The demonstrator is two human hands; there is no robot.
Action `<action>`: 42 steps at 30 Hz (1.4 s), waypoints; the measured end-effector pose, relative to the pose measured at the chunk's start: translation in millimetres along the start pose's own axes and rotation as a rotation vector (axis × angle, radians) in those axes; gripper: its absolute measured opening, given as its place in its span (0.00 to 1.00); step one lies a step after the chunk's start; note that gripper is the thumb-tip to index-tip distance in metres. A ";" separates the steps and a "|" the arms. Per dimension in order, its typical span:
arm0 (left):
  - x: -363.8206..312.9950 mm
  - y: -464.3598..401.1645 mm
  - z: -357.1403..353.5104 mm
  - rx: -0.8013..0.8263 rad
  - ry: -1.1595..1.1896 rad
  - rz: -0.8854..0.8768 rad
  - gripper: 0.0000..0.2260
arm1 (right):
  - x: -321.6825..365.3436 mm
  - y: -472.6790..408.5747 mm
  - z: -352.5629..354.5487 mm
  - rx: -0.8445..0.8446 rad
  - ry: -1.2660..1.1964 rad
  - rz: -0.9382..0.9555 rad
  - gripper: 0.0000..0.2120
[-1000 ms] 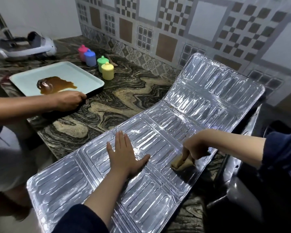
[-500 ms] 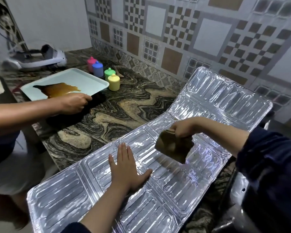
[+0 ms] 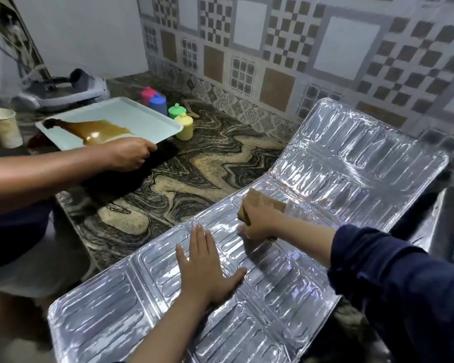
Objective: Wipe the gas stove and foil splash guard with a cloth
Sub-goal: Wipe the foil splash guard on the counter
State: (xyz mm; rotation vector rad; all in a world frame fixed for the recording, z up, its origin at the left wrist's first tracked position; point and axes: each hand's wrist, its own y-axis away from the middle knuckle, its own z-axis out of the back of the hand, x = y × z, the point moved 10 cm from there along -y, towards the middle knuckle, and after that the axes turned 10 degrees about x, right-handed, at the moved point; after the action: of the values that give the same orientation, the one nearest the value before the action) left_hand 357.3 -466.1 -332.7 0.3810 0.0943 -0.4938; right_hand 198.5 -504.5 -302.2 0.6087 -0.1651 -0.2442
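The silver foil splash guard [image 3: 351,163] lies across the marbled counter, its far panels bent up against the tiled wall. My left hand [image 3: 206,265] lies flat on a middle panel with fingers spread, pressing it down. My right hand [image 3: 257,218] grips a brown cloth [image 3: 266,201] and holds it against the foil just beyond my left hand. The dark gas stove [image 3: 435,218] shows only as an edge at the right, mostly covered by the foil and my sleeve.
Another person's hand [image 3: 127,154] tilts a pale green tray [image 3: 131,113] with brown liquid over the counter [image 3: 194,184]; their other hand holds a paper cup [image 3: 3,128]. Several coloured small jars [image 3: 184,127] stand by the wall. A white appliance [image 3: 60,91] sits far left.
My right hand lifted the cloth off the foil's right side, carried it left and set it down near the middle fold. The other person's tray tilted further. My left hand stayed put.
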 end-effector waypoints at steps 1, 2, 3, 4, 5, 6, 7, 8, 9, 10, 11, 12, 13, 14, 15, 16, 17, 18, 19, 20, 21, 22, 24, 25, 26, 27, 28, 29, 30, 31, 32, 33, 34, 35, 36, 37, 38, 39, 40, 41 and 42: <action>0.0 0.1 0.4 -0.004 0.001 0.000 0.54 | -2.0 -4.5 -8.5 0.030 0.025 -0.022 0.38; 0.4 0.2 0.9 -0.009 0.000 0.001 0.54 | -0.8 -4.9 -11.5 0.041 0.069 -0.028 0.40; 0.6 0.3 1.3 -0.012 -0.001 0.002 0.54 | 1.1 -3.3 -11.4 0.040 0.121 -0.032 0.41; 0.4 0.3 1.7 -0.015 -0.001 0.000 0.54 | 4.3 2.6 -8.6 0.035 0.174 -0.030 0.43; 0.3 0.4 1.6 -0.016 0.001 -0.002 0.54 | 6.6 7.2 -6.8 0.028 0.214 -0.026 0.45; 0.4 0.4 1.3 -0.018 0.005 -0.003 0.54 | 8.4 12.9 -5.0 0.030 0.250 -0.022 0.46; 0.8 0.4 1.0 -0.020 0.008 -0.002 0.54 | 9.1 16.3 -3.3 0.031 0.275 -0.016 0.46; 0.7 0.5 0.5 -0.022 0.008 -0.001 0.54 | 9.2 19.1 -1.8 0.032 0.285 -0.016 0.46; 0.5 0.7 0.6 -0.025 0.007 -0.001 0.54 | 9.8 19.9 -0.1 0.021 0.292 -0.015 0.45; 0.3 0.8 0.8 -0.029 0.004 -0.002 0.53 | 11.0 20.3 2.1 0.006 0.302 -0.019 0.44; 0.2 1.0 0.9 -0.031 0.002 -0.002 0.53 | 11.5 19.2 2.5 -0.010 0.314 -0.027 0.43; 0.2 1.3 1.3 -0.033 0.000 -0.002 0.54 | 12.0 18.7 2.8 -0.017 0.320 -0.038 0.41; 0.3 1.2 1.4 -0.034 -0.002 -0.001 0.54 | 12.0 18.0 2.6 -0.016 0.321 -0.050 0.40; 0.4 0.8 1.3 -0.034 -0.004 0.000 0.54 | 12.2 18.2 2.8 -0.013 0.325 -0.055 0.40; 0.5 0.7 1.3 -0.032 -0.005 0.002 0.54 | 12.4 18.8 3.7 -0.015 0.334 -0.051 0.40; 0.5 0.8 1.3 -0.030 -0.005 0.003 0.54 | 12.8 21.1 5.3 -0.015 0.350 -0.035 0.40; 0.4 1.0 1.5 -0.028 -0.005 0.004 0.54 | 13.1 24.5 6.6 -0.018 0.362 -0.009 0.40; 0.5 1.2 1.6 -0.027 -0.006 0.004 0.54 | 12.9 28.5 7.7 -0.022 0.363 0.027 0.38; 0.6 1.2 1.6 -0.024 -0.008 0.005 0.54 | 11.2 32.9 7.4 -0.021 0.367 0.063 0.36; 0.8 0.9 1.5 -0.021 -0.009 0.006 0.54 | 8.3 37.5 5.1 -0.012 0.380 0.091 0.34; 0.8 1.1 1.4 -0.020 -0.009 0.008 0.54 | 4.6 42.4 0.8 0.000 0.400 0.111 0.34; 1.0 0.9 1.4 -0.019 -0.011 0.010 0.54 | -0.5 46.7 -3.7 0.017 0.415 0.123 0.32; 1.4 0.2 0.4 -0.011 -0.017 0.015 0.54 | -13.7 53.6 -15.3 0.076 0.434 0.135 0.29; 1.2 0.6 -0.1 -0.007 -0.021 0.017 0.54 | -20.4 59.1 -21.0 0.116 0.442 0.137 0.29; 1.2 0.8 -0.6 -0.005 -0.024 0.018 0.55 | -29.6 64.2 -26.9 0.169 0.449 0.121 0.29; 1.2 0.8 -0.7 -0.004 -0.026 0.018 0.55 | -36.7 69.8 -31.6 0.216 0.453 0.112 0.30; 1.2 0.8 -0.7 -0.003 -0.026 0.017 0.55 | -44.1 76.1 -35.7 0.267 0.442 0.095 0.30; 1.4 0.9 -0.8 -0.001 -0.023 0.017 0.55 | -50.9 81.7 -40.0 0.312 0.410 0.080 0.29; 1.1 1.4 -0.3 0.000 -0.022 0.017 0.55 | -56.0 88.8 -44.2 0.361 0.369 0.068 0.29; 1.1 1.4 0.0 0.003 -0.021 0.018 0.55 | -58.9 96.3 -48.0 0.412 0.337 0.059 0.28; 1.1 1.5 0.2 0.007 -0.023 0.019 0.55 | -63.7 101.5 -51.7 0.458 0.312 0.043 0.28; 0.7 1.8 0.6 0.011 -0.027 0.019 0.55 | -67.1 108.1 -54.5 0.503 0.292 0.032 0.27; 0.3 2.2 1.0 0.016 -0.030 0.020 0.55 | -71.0 114.3 -58.8 0.550 0.269 0.015 0.27; 0.2 2.7 1.4 0.022 -0.034 0.019 0.56 | -73.8 120.7 -62.8 0.595 0.252 0.002 0.28; 0.0 2.7 1.2 0.030 -0.037 0.017 0.56 | -78.1 124.9 -66.5 0.634 0.230 -0.018 0.29; -0.2 3.2 1.3 0.037 -0.040 0.012 0.57 | -82.5 129.2 -70.7 0.673 0.206 -0.032 0.28; -0.4 4.0 1.3 0.042 -0.042 0.004 0.57 | -87.3 132.6 -74.7 0.706 0.178 -0.051 0.26; -0.1 4.7 1.1 0.048 -0.043 -0.002 0.57 | -91.2 135.1 -78.7 0.742 0.152 -0.066 0.24; 0.4 5.7 0.5 0.052 -0.045 -0.007 0.56 | -93.9 137.5 -80.2 0.770 0.126 -0.078 0.23; 1.3 7.7 0.0 0.055 -0.050 -0.009 0.56 | -93.3 141.6 -80.7 0.796 0.098 -0.080 0.23; 2.9 9.8 -0.7 0.059 -0.055 -0.008 0.56 | -90.9 145.3 -80.2 0.809 0.059 -0.074 0.23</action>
State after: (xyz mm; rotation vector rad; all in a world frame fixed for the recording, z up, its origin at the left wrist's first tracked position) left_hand 364.6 -459.2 -330.6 0.4241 0.0280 -0.5159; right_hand 155.2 -320.7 -289.8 1.4258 -0.1831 -0.2266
